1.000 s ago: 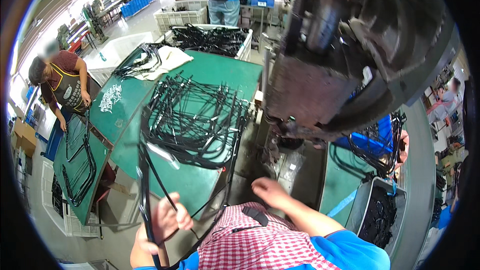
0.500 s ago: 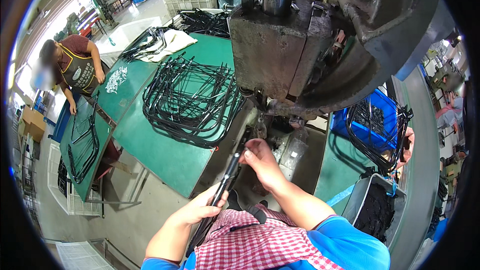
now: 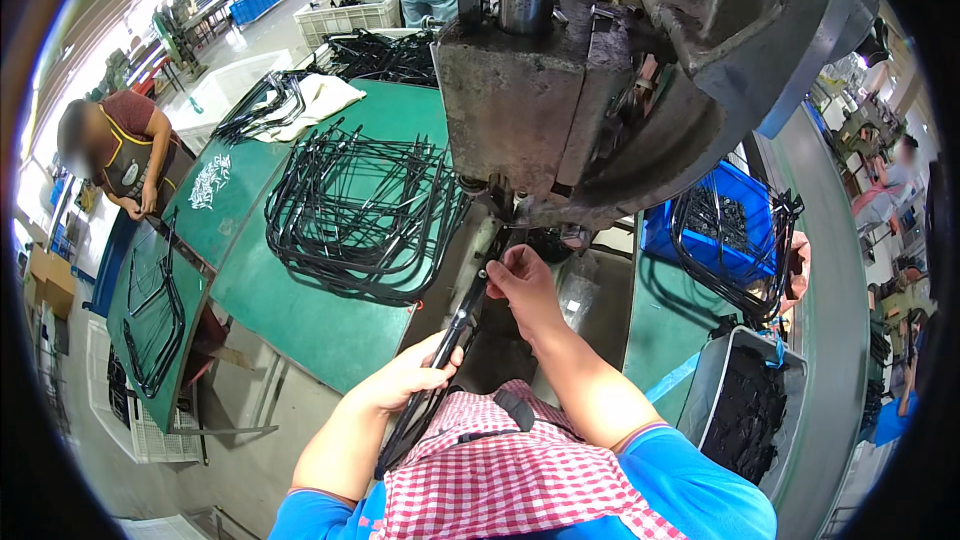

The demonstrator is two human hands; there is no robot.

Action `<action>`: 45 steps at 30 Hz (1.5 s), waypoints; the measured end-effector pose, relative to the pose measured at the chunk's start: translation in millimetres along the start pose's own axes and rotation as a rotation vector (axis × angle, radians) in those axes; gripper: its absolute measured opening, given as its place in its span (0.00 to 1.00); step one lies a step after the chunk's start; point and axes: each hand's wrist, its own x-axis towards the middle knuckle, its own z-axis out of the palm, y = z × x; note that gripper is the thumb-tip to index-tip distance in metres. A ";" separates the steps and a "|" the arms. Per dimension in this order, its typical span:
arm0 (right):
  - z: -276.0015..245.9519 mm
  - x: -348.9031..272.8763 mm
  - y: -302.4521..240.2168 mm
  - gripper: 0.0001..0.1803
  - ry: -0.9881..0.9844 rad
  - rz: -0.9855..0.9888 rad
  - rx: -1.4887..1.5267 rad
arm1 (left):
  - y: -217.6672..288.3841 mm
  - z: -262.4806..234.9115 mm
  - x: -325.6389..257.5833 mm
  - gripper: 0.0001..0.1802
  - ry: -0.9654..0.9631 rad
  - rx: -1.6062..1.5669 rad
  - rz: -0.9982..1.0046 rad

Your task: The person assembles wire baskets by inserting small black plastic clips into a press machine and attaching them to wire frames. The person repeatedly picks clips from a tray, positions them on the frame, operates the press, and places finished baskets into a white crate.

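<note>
A black metal tube frame (image 3: 460, 322) slants from my lap up toward the head of a heavy press (image 3: 520, 105). My left hand (image 3: 420, 372) is closed around its lower part, just above the checked apron. Close to the frame's upper end, right below the press head, my right hand (image 3: 527, 288) has thumb and fingers pinched together beside the tube. What those fingertips hold, if anything, is too small to tell. The frame's upper tip is partly hidden under the press.
Black frames (image 3: 360, 210) are heaped on the green table (image 3: 300, 315) to the left. At the right stand a blue bin (image 3: 655, 230) with frames across it and a grey tub (image 3: 712, 420) of black parts. A co-worker (image 3: 135, 145) is at the far left.
My right hand has shifted slightly up along the tube toward the press, and its fingers are drawn in more. My left hand still grips the frame. The co-worker's hands have come together.
</note>
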 end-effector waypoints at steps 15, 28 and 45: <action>-155.8 133.4 65.7 0.16 0.366 -0.544 -1.433 | -19.6 -40.8 11.7 0.38 -0.175 -0.078 0.018; -157.3 163.5 53.5 0.15 0.447 -0.495 -1.620 | -14.5 -66.0 22.7 0.39 -0.271 -0.026 0.056; -17.2 47.6 -12.2 0.04 0.246 -0.143 -0.583 | -12.2 -103.8 45.4 0.52 -0.357 0.044 -0.023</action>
